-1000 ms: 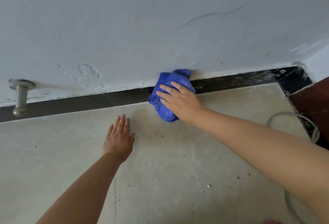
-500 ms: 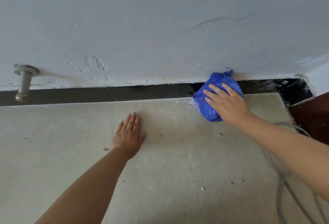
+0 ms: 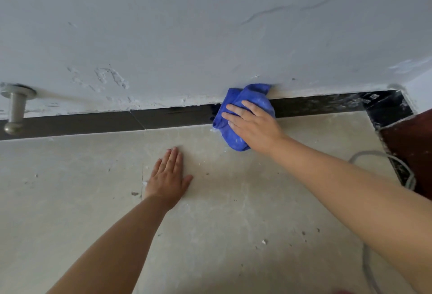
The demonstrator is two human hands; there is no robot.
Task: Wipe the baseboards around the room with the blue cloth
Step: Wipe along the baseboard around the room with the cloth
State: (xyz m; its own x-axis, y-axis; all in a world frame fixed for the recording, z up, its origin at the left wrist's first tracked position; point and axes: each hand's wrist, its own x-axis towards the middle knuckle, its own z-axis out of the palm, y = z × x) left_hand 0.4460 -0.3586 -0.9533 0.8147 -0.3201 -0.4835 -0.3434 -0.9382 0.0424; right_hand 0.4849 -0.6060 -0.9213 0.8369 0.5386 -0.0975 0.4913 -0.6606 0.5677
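**At the foot of the wall, mid-wipe**

Down at floor level, I have my right hand (image 3: 253,128) laid over the bunched blue cloth (image 3: 243,104), fingers fairly straight and pressing it flat against the dark baseboard (image 3: 117,122). The hand pushes on the cloth more than it clutches it. The cloth covers the baseboard from its top edge, where it meets the white wall (image 3: 210,36), down to the pale tiled floor (image 3: 233,223), and its lower end spills onto the tile.

My left hand (image 3: 167,177) lies palm-down on the floor, fingers straight and together, holding nothing; I judge it is bracing my weight.

The step in hand looks like a stroke along this stretch of baseboard. To the right, the dark strip runs on to a corner (image 3: 388,107) flecked with white specks, and I reckon that part has yet to be cleaned. To the left the strip runs under a metal door stop (image 3: 15,109) fixed to the wall.

The next move, as I see it, calls for steady pressure while sliding the cloth along the strip, keeping the wad high enough to catch the top edge. A grey cable (image 3: 397,165) lies near the corner, so I would mind my forearm there.
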